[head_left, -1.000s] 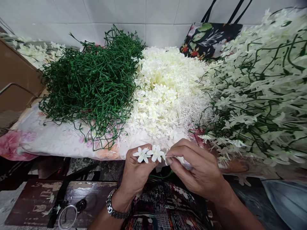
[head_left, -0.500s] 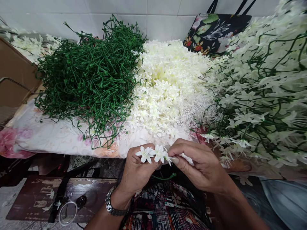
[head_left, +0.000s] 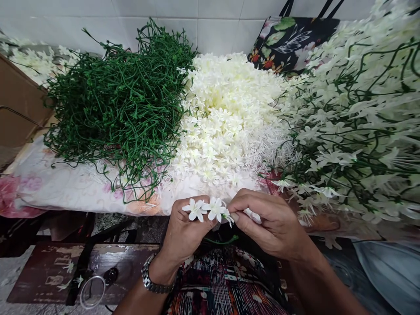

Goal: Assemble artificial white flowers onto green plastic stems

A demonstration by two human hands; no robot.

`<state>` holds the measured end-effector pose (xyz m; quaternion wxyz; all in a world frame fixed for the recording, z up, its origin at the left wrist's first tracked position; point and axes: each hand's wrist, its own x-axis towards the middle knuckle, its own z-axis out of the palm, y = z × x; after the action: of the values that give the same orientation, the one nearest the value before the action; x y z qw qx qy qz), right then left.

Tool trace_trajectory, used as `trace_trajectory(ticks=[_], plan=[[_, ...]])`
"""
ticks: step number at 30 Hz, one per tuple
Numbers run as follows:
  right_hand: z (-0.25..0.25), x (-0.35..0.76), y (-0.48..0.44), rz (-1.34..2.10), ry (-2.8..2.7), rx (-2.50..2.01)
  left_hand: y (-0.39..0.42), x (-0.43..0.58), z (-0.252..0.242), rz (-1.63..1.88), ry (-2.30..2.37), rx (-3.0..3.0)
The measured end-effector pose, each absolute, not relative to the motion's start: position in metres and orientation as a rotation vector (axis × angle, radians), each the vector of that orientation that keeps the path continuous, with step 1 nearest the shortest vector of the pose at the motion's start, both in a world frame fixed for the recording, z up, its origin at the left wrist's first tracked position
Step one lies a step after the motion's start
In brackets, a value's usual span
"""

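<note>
My left hand (head_left: 183, 232) is closed on a thin green stem (head_left: 223, 240) that carries two small white flowers (head_left: 205, 210) above the fingers. My right hand (head_left: 272, 225) pinches a third small white flower (head_left: 229, 217) against the stem's tip, beside the other two. Both hands meet just in front of the cloth's near edge, above my patterned lap. Behind them lie a heap of bare green stems (head_left: 118, 105) and a heap of loose white flowers (head_left: 226, 118).
A big mass of finished flower sprays (head_left: 361, 118) fills the right side. The heaps rest on a floral cloth (head_left: 59, 188). A dark floral bag (head_left: 288, 39) leans on the tiled wall. A cardboard box (head_left: 16, 105) stands at left; a worn board with a ring (head_left: 88, 293) lies below.
The hands have stayed together at the stem; the right hand's fingers have pushed the third flower closer to the two mounted ones. The view has tilted down slightly.
</note>
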<state>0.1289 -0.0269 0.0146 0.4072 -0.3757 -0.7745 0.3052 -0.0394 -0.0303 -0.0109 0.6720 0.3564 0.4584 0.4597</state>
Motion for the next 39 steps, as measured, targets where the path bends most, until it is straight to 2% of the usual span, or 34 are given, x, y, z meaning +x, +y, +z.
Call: trace_trajectory(ticks=[9, 24, 39], plan=[[0.014, 0.124, -0.028, 0.621, -1.989, -0.999, -0.036, -0.035, -0.019, 1.118, 1.067, 0.739], [0.007, 0.119, -0.021, 0.621, -1.994, -1.061, -0.035, -0.028, -0.020, 1.236, 1.013, 0.788], [0.008, 0.125, -0.019, 0.623, -2.082, -0.984, -0.033, -0.030, -0.021, 1.205, 1.002, 0.780]])
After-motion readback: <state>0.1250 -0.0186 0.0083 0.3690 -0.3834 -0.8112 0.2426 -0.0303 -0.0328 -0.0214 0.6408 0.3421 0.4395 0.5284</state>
